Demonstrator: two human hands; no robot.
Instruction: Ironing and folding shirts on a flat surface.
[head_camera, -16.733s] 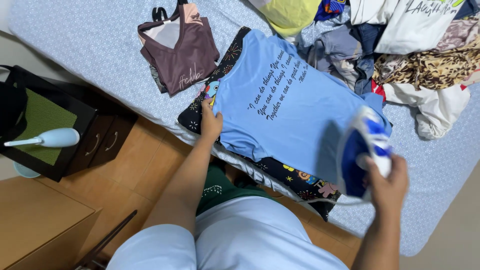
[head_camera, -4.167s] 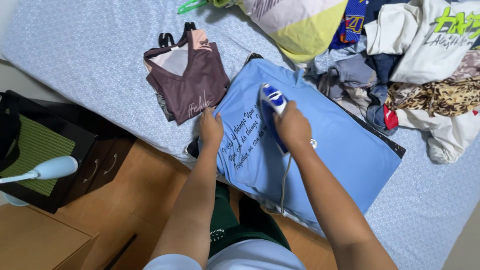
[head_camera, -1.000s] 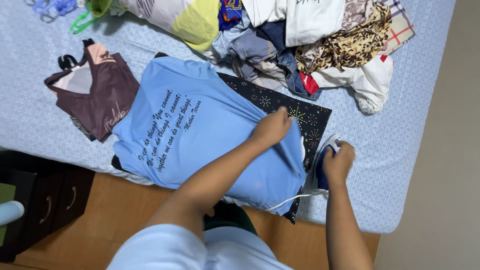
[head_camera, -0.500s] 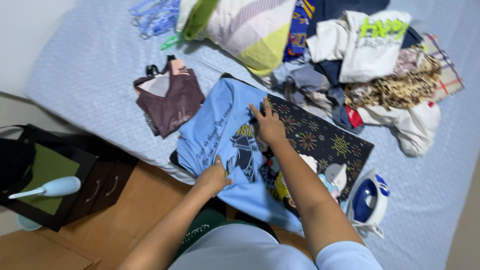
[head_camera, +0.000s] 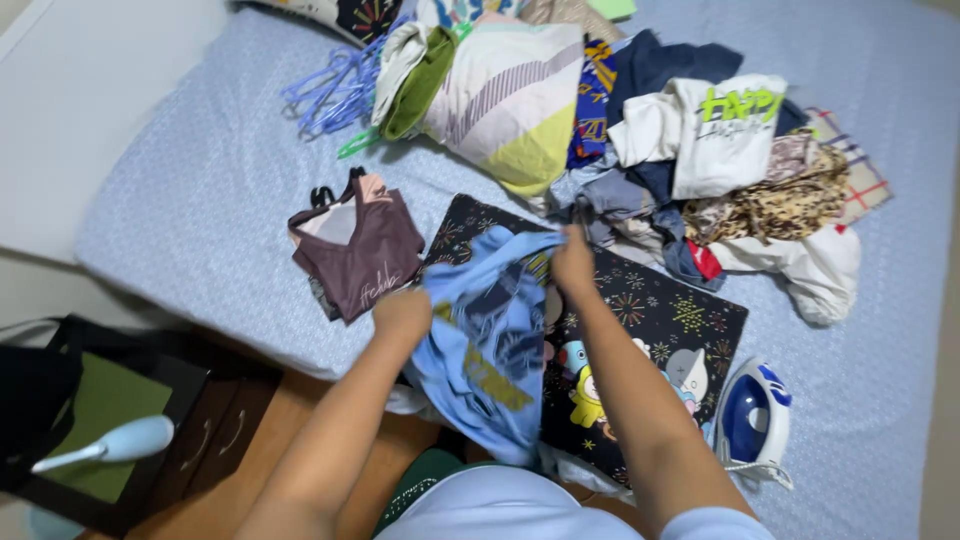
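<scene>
head view: left hand (head_camera: 402, 312) and right hand (head_camera: 573, 262) each have a closed grip on the blue shirt (head_camera: 487, 345), lifted and crumpled over the dark patterned mat (head_camera: 668, 325) on the bed (head_camera: 200, 190). blue iron (head_camera: 753, 418) stands near the mat's right edge.

The light-blue shirt (head_camera: 490, 350) is lifted and bunched between both hands now — no longer flat; the iron (head_camera: 752, 420) stands aside.

A light blue T-shirt (head_camera: 490, 340) with a yellow and dark print hangs crumpled and half lifted over a black patterned mat (head_camera: 660, 330) on the bed, its lower edge drooping past the bed's near side.
</scene>
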